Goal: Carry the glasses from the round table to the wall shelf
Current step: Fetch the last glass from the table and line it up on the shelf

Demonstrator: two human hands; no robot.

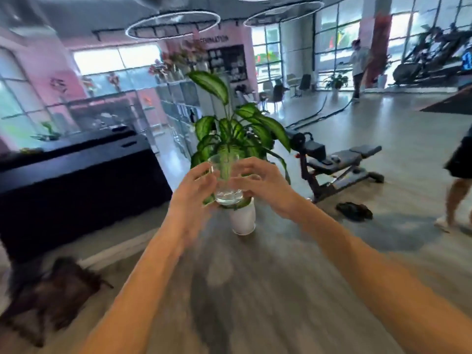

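Observation:
A clear drinking glass is held up in the air at the centre of the view, upright, between both hands. My left hand grips its left side with curled fingers. My right hand curls round its right side. Through the glass I see the leaves of a plant behind it. The picture is blurred by motion. No round table and no wall shelf can be made out with certainty; far back stands a shelving unit.
A potted plant in a white pot stands on the floor just beyond my hands. A long black counter is at the left, a weight bench at the right, a brown bag low left. A person's legs pass at far right.

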